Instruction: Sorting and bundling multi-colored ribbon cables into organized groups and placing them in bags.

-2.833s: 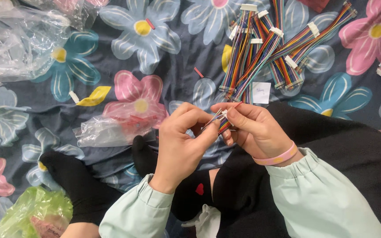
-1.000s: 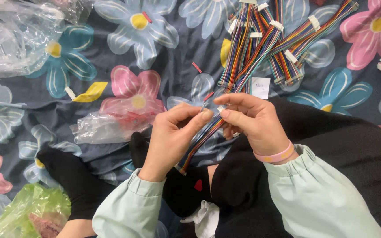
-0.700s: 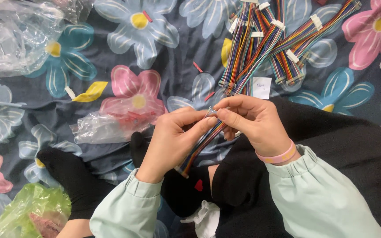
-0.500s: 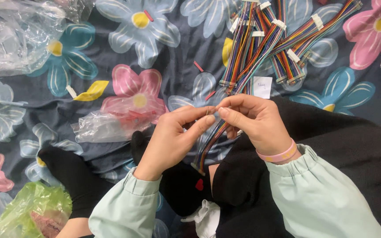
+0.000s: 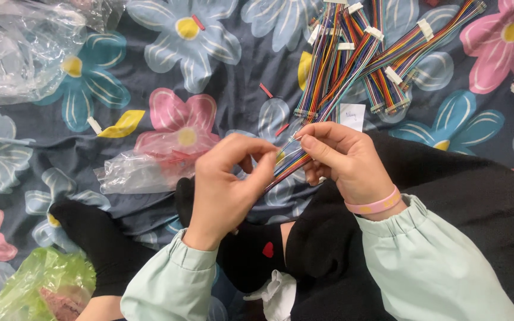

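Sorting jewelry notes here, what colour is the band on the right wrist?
Pink, with faint yellowish spots; the wristband shows only in the head view.

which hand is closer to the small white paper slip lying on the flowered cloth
Right. The right hand lies just below the white paper slip, fingertips almost under it. The left hand is farther off, down and to its left.

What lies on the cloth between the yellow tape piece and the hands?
In the head view, a crumpled clear bag lies there, between the yellow tape piece and the left hand, over a pink flower of the cloth.
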